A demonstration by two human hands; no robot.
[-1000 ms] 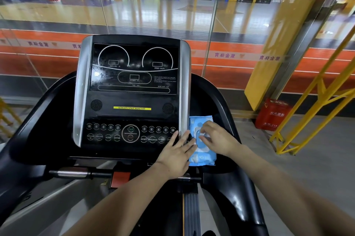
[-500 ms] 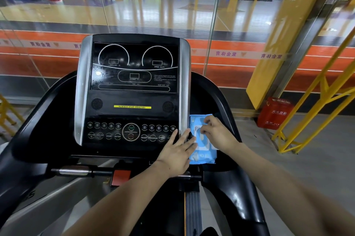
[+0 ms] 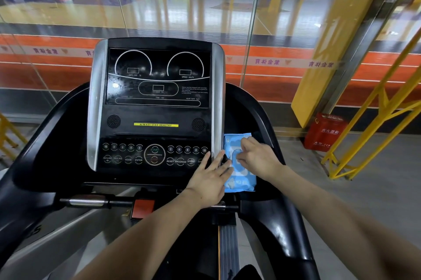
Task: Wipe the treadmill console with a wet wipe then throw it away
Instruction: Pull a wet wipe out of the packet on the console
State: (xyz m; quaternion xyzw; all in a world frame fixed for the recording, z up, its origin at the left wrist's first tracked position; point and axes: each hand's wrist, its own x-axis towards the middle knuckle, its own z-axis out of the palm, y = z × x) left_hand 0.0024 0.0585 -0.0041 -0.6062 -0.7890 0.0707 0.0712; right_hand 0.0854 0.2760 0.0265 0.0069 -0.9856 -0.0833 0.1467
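Head view, early days: left hand (image 3: 210, 179) flat, fingers straight, steadying blue wipe pack (image 3: 239, 161) right of centre beside console (image 3: 157, 106), right hand (image 3: 257, 157) pinching at its flap, no wipe out yet, so wiping & binning all left.

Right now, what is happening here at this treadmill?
A person stands at the treadmill console and works on a blue pack of wet wipes lying just right of it. The left hand rests flat, fingers straight, on the pack's near left edge. The right hand picks at the pack's lid with its fingertips. No wipe is out yet, so the wiping has not begun.
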